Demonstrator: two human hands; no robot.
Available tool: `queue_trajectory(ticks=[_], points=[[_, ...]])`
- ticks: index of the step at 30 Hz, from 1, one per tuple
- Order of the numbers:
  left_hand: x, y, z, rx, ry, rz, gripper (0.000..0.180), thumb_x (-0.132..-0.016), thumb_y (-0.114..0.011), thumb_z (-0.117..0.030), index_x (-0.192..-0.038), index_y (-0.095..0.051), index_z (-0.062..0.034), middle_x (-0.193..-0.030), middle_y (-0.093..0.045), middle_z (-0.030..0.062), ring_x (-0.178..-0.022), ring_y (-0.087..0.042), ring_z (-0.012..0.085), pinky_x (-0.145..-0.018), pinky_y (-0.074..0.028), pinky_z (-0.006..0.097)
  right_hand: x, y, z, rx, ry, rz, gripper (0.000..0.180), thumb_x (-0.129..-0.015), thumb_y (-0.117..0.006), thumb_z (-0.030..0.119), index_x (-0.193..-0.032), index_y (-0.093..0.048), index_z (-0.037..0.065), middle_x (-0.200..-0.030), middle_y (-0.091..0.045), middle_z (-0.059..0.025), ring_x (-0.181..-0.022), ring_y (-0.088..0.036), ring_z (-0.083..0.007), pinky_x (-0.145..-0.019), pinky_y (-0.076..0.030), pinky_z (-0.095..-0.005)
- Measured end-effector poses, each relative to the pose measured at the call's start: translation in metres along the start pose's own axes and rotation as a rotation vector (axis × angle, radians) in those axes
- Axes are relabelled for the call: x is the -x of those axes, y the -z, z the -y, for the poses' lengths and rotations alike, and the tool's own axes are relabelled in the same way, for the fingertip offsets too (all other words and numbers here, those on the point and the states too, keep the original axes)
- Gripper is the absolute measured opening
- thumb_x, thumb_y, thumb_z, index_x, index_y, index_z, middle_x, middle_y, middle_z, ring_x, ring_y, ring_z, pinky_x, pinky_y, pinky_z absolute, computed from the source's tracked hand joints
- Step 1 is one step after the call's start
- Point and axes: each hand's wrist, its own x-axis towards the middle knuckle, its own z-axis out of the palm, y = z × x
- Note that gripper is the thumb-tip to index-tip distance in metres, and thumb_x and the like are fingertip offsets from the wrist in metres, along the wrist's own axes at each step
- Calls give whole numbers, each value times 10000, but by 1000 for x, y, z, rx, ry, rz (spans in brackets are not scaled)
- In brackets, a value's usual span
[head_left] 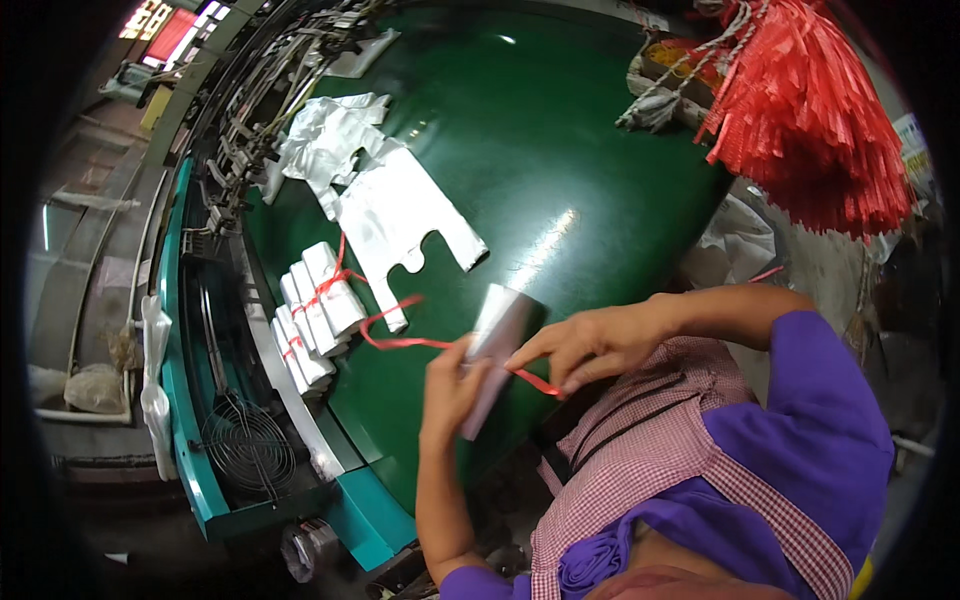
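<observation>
A workshop, shown by teal machinery [188, 440] beside a green worktop [600, 150] bearing white plastic bags [395, 200].

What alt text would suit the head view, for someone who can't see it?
A person's left hand holds a folded white bundle over a green table while the right hand touches a red ribbon. Ribbon-tied white bundles lie to the left, loose white plastic bags lie farther off, and red strands hang at upper right.

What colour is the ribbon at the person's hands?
The ribbon is red, best seen in the head view.
</observation>
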Motion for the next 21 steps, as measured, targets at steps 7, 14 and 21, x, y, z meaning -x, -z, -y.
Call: queue_trajectory(ticks=[7, 14, 21], points=[[-9, -43, -16, -66, -368, -348, 260, -817, -669, -31, -1070, -630, 15, -983, -657, 99, -776, -612, 207, -735, -481, 299, -32, 9, -52, -515, -547, -189, 192, -893, -540, 79, -1012, -658, -13, -807, -637, -71, -680, -585, -113, -596, -488, -279], [-2, -44, 8, 617, 12, -311, 120, -898, -632, -53, -974, -671, 31, -743, -633, 0, -675, -586, 66, -599, -457, 189, -29, -17, -41, 759, -35, -67, 128, -782, -629, 108, -884, -634, 31, -915, -591, -118, -788, -617, -292, -578, -514, -412], [-4, -49, 6, 556, -21, -270, 86, -901, -629, -57, -853, -621, 13, -732, -606, -15, -619, -533, 41, -557, -438, 187, -44, -19, -28, 426, -296, 120, 126, -754, -567, 137, -718, -634, 36, -619, -609, -81, -551, -586, -267, -498, -446, -389]])
